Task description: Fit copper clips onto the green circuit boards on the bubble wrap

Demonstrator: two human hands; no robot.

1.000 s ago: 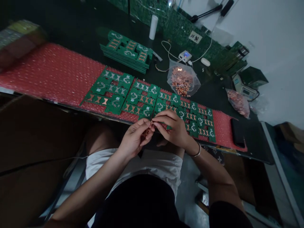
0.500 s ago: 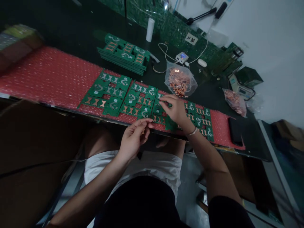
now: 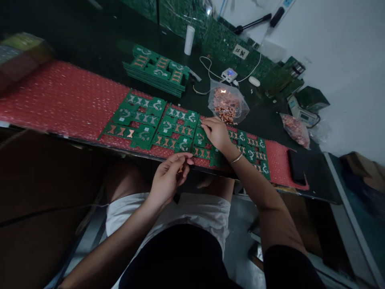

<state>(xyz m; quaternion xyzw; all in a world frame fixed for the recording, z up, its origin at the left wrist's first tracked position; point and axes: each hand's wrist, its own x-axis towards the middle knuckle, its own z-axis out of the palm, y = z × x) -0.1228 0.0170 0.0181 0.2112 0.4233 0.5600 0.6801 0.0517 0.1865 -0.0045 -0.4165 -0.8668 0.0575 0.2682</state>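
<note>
Several green circuit boards (image 3: 177, 126) lie side by side on a red bubble-wrap sheet (image 3: 60, 96) along the bench's front edge. My right hand (image 3: 215, 132) rests on the third board, fingertips pinched and pressed down near its upper left corner, where it may be setting a small copper piece. My left hand (image 3: 170, 176) hovers just off the bench edge above my lap, fingers curled around small copper pieces. Some board slots hold copper pieces.
A stack of green boards (image 3: 158, 70) sits further back. A clear bag of copper pieces (image 3: 227, 104) lies behind the boards, another bag (image 3: 294, 128) at right. A black phone (image 3: 296, 166) rests on the wrap's right end. A white cylinder (image 3: 189, 40) and a small charger (image 3: 230, 74) stand behind.
My right hand left the left hand, reached forward onto the third board and settled there. My left hand stayed near the bench edge.
</note>
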